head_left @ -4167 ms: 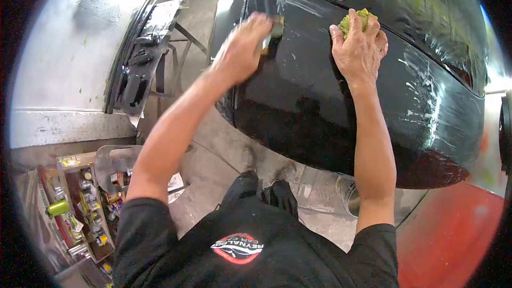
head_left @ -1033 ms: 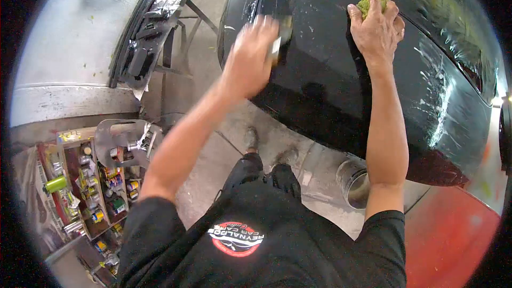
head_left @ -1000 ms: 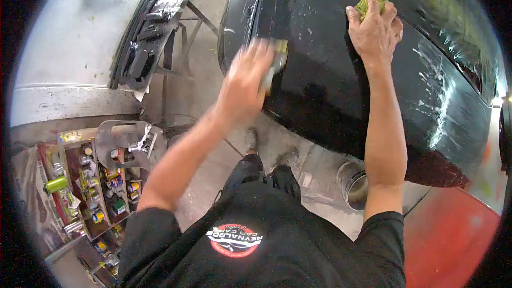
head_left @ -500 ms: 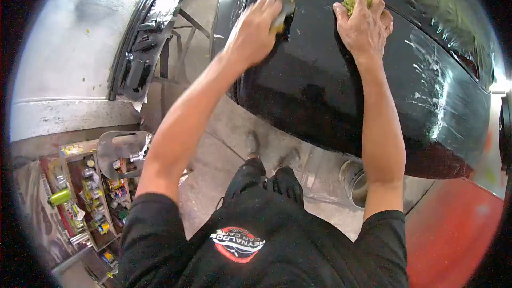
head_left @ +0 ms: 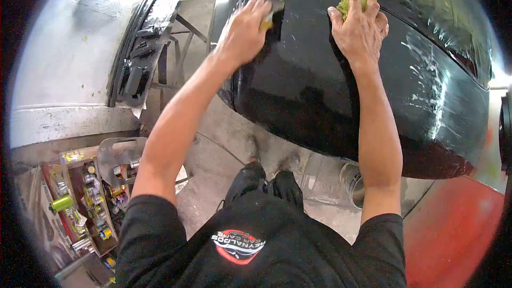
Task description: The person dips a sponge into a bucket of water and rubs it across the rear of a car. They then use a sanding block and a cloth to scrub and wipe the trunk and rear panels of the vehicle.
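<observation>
A glossy black car body panel (head_left: 320, 101) with wet white streaks fills the upper right of the head view. My left hand (head_left: 244, 31) is shut on a small sanding block (head_left: 269, 17) and presses it against the panel's upper left part. My right hand (head_left: 358, 31) rests on the panel further right, shut on a yellow-green sponge (head_left: 352, 1) that sticks out above my fingers. Both arms are stretched forward from my black shirt.
A black car part (head_left: 141, 53) leans on a metal stand at the left by the white wall. A shelf of cans and bottles (head_left: 88, 197) sits at lower left. A metal bucket (head_left: 353, 186) stands on the concrete floor under the panel. A red surface (head_left: 453, 234) lies at lower right.
My left hand has rubbed the block down and back up over the panel's left part, ending near the top. My right hand has kept the sponge pressed at much the same spot.
</observation>
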Motion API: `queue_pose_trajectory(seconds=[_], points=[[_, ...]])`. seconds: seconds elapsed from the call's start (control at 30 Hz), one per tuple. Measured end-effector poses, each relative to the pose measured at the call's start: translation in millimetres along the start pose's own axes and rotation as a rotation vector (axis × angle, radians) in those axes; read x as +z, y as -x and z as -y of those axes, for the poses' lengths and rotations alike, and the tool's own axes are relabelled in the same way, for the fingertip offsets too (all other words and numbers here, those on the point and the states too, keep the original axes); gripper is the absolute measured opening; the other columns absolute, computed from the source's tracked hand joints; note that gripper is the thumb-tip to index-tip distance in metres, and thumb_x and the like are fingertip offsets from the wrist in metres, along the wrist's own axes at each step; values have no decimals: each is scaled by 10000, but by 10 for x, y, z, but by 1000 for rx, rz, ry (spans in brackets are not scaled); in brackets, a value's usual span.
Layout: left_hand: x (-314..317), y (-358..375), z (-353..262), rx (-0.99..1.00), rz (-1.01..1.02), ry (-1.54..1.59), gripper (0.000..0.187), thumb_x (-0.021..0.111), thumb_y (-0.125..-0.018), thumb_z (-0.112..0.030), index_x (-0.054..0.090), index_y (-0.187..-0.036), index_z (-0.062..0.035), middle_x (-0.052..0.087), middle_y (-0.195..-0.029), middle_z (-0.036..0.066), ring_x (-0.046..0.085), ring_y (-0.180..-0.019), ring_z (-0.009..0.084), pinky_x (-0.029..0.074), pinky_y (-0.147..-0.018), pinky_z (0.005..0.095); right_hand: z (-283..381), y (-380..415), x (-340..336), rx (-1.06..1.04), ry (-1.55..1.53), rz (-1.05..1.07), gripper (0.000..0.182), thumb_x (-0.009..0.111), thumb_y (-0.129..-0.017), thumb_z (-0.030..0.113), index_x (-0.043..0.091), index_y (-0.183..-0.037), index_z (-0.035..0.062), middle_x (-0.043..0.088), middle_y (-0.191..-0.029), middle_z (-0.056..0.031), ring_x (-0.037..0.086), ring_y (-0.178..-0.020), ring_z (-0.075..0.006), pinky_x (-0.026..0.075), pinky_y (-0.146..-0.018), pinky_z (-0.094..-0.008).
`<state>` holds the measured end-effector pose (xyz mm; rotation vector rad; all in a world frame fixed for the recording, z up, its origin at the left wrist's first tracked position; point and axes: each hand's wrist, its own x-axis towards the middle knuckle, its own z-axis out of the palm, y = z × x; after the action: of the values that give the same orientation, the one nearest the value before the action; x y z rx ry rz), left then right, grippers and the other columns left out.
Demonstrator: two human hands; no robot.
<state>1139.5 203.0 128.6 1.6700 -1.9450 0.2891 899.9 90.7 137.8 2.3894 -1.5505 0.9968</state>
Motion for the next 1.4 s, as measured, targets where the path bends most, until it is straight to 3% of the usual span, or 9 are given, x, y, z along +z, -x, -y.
queue_pose_trajectory(seconds=[0.17,0.23,0.3,0.4,0.57,0.67,0.87,1.13,1.4], points=[[336,-366,500,70,-82,-53,407,569,-979,-108,561,-1368,12,597,-1394,247,563,-1300,438,462,-1097,505,-4,14,10,23,28,8,602,668,-942,511,574,-1443,191,463,-1463,-242,467,-1312,-504,332,-1121,-675],[500,-974,720,-149,24,-78,397,524,-1012,-189,557,-1379,-41,598,-1393,225,583,-1271,409,473,-1051,540,-9,2,19,24,28,-12,606,672,-939,513,575,-1443,193,463,-1463,-242,467,-1312,-503,333,-1120,-676],[502,-1029,668,-128,-56,-16,342,505,-1036,-203,587,-1250,51,610,-1314,302,541,-1272,481,435,-1093,538,-41,-12,-9,5,25,-5,614,678,-933,516,573,-1446,195,458,-1468,-245,462,-1320,-503,332,-1123,-677],[256,-338,314,-50,-96,-40,273,555,-976,-138,614,-1196,13,645,-1253,251,607,-1166,443,492,-985,538,-28,-12,9,-5,23,-10,626,683,-929,522,570,-1453,199,455,-1474,-242,461,-1324,-500,337,-1121,-672],[-640,1430,-963,-270,103,140,534,551,-896,-1,563,-1429,22,536,-1503,252,454,-1444,432,331,-1215,530,-5,-45,-24,7,39,17,638,688,-929,528,566,-1464,204,454,-1483,-228,466,-1323,-488,350,-1115,-661],[-673,1484,-1010,-269,143,85,455,525,-1028,-112,551,-1474,-25,534,-1510,241,464,-1448,406,335,-1225,499,-35,-16,32,-14,60,-15,635,691,-929,531,574,-1462,206,467,-1473,-216,477,-1315,-479,368,-1103,-645],[-9,-242,79,-329,137,-42,291,487,-999,-173,637,-1203,-30,658,-1216,233,634,-1081,486,525,-907,568,-62,-21,47,-25,73,-24,634,674,-925,560,595,-1447,210,489,-1458,-205,505,-1285,-489,383,-1087,-639],[-653,1823,-1290,-338,78,126,471,543,-988,-86,561,-1452,-9,504,-1537,248,422,-1482,400,299,-1239,520,-63,-67,44,-1,83,26,652,644,-937,590,568,-1470,222,456,-1493,-204,491,-1295,-507,376,-1093,-650],[-179,467,-460,-153,-42,6,379,563,-937,-50,602,-1306,27,633,-1297,219,583,-1204,445,462,-1044,528,-96,-26,67,-27,60,0,634,660,-933,569,575,-1460,227,460,-1487,-209,487,-1303,-509,383,-1089,-652]])
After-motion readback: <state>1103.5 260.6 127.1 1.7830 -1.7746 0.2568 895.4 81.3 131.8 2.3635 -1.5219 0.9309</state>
